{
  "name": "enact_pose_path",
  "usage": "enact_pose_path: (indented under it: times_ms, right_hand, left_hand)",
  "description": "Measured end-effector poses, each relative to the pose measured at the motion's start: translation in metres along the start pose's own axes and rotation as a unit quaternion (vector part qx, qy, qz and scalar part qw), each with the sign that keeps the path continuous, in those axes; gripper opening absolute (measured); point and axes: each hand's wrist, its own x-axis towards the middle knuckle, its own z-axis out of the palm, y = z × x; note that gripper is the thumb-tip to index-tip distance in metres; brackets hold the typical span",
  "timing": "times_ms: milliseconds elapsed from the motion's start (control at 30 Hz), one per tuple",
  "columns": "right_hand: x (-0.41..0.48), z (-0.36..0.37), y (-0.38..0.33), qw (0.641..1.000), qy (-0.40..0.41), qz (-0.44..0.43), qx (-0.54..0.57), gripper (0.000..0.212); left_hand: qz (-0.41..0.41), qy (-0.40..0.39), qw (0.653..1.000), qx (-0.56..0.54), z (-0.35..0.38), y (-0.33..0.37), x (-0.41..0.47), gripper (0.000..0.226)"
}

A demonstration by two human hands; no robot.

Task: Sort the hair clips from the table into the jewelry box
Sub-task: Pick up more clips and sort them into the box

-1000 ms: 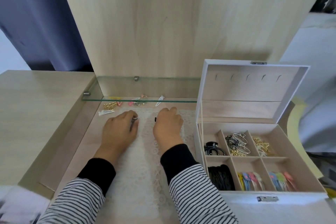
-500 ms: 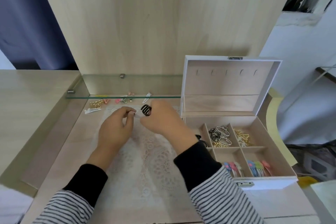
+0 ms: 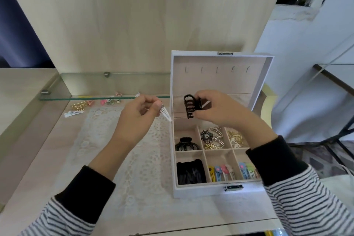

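Observation:
The white jewelry box (image 3: 203, 190) stands open on the right, its compartments holding black, metal and coloured clips. My right hand (image 3: 218, 111) holds a black claw clip (image 3: 189, 106) above the box's back compartments, in front of the raised lid. My left hand (image 3: 139, 115) pinches a white snap clip (image 3: 166, 114) just left of the box's edge. More clips lie at the back left of the table: a gold claw clip (image 3: 77, 105), a white snap clip (image 3: 73, 114) and several small pink ones (image 3: 110, 101).
A glass shelf (image 3: 57, 96) runs over the back of the table above the loose clips. A lace mat (image 3: 115, 140) covers the table's middle. A wooden panel rises behind. A glass-topped stand (image 3: 335, 80) is at the far right.
Both hands lifted off the mat and moved right. The right hand carried the black claw clip over the box; the left now holds a white snap clip. The view shifted right.

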Motion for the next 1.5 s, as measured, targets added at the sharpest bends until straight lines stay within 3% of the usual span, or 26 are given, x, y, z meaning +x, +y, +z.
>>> enact_pose_path:
  times_ms: [267,433,633,833,1100,1400,1500]
  right_hand:
    - [0.007,0.021,0.029,0.998,-0.022,-0.039,-0.038,0.027]
    - [0.010,0.032,0.033,0.994,0.012,-0.092,-0.054,0.021]
    - [0.003,0.043,0.033,0.985,0.045,-0.093,-0.136,0.039]
    - [0.001,0.051,0.037,0.966,0.016,-0.151,-0.209,0.027]
    - [0.002,0.059,0.044,0.943,0.006,-0.156,-0.293,0.033]
    - [0.002,0.041,0.054,0.976,-0.022,-0.127,-0.174,0.031]
    - [-0.004,0.023,0.061,0.982,-0.008,-0.110,-0.152,0.025]
  left_hand:
    - [0.000,-0.039,0.999,-0.018,0.025,0.000,-0.014,0.009]
    - [0.011,-0.051,0.999,0.000,0.027,-0.005,-0.017,0.010]
    - [0.029,-0.066,0.997,0.016,0.023,-0.010,-0.021,0.010]
    - [0.029,-0.062,0.998,0.014,0.024,-0.010,-0.022,0.010]
    - [0.027,-0.055,0.998,0.033,0.025,-0.010,-0.024,0.009]
    - [0.080,-0.047,0.991,0.095,0.033,-0.005,-0.028,0.007]
    - [0.131,-0.044,0.982,0.127,0.036,-0.001,-0.030,0.007]
